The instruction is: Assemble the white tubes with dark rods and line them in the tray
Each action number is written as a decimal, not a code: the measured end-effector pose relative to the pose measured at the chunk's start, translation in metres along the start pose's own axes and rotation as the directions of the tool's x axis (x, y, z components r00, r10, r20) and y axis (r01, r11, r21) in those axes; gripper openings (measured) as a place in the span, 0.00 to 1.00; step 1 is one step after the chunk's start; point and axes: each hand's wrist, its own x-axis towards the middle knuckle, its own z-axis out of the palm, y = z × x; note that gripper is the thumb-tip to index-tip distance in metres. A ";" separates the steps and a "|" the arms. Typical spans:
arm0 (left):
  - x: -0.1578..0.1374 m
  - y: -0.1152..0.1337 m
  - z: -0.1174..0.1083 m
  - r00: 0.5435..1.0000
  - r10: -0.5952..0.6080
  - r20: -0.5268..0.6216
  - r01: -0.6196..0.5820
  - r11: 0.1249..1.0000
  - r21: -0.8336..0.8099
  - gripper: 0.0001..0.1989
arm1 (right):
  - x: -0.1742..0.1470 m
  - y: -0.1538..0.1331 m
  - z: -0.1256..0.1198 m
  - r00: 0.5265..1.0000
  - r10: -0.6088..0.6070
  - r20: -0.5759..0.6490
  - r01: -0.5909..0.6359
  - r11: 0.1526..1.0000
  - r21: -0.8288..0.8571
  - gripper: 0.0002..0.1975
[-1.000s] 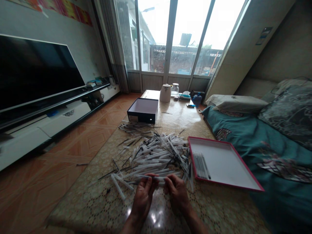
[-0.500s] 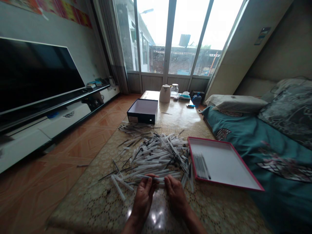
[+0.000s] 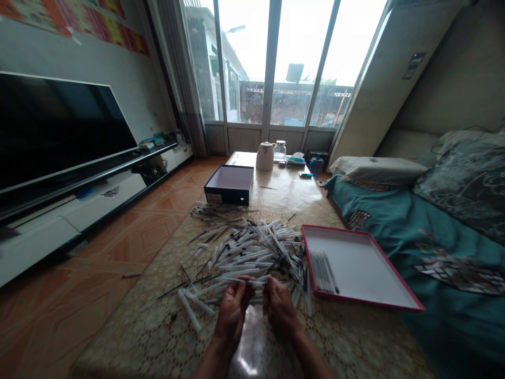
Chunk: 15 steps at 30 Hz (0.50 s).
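My left hand [image 3: 232,304] and my right hand [image 3: 280,305] are close together at the near side of a loose pile. Between them lies a thin whitish pen barrel [image 3: 257,283], level, its left end in the closed fingers of my left hand. The fingertips of my right hand pinch its other end. Blur hides whether a refill is inside it. Just beyond spreads the pile of white pen barrels [image 3: 252,258], with dark thin refills [image 3: 173,290] mixed in. To the right, a red-rimmed box lid [image 3: 363,263] holds a row of assembled-looking pens [image 3: 324,271].
A dark blue open box [image 3: 228,196] stands behind the pile, with more dark refills [image 3: 215,212] before it. Farther back are a beige kettle [image 3: 265,157], a glass jar [image 3: 280,151] and a tissue pack [image 3: 296,159]. A teal-covered sofa [image 3: 379,210] borders the table's right side.
The view has tilted slightly, so the scene sits a little lower. Both hands stay closed on the barrel, and my right hand has shifted slightly at its end.
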 end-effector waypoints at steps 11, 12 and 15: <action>0.010 0.003 0.003 0.994 0.078 0.082 -0.085 0.993 0.088 0.14 | 0.011 0.012 0.002 0.995 -0.090 -0.054 0.088 0.996 -0.032 0.24; 0.009 0.003 0.004 0.994 0.076 0.080 -0.084 0.992 0.098 0.14 | 0.010 0.012 0.003 0.995 -0.074 -0.068 0.073 0.997 -0.017 0.24; 0.006 0.006 0.005 0.995 0.078 0.054 -0.084 0.990 0.117 0.15 | 0.007 0.008 0.004 0.999 0.011 -0.030 -0.009 0.998 0.069 0.23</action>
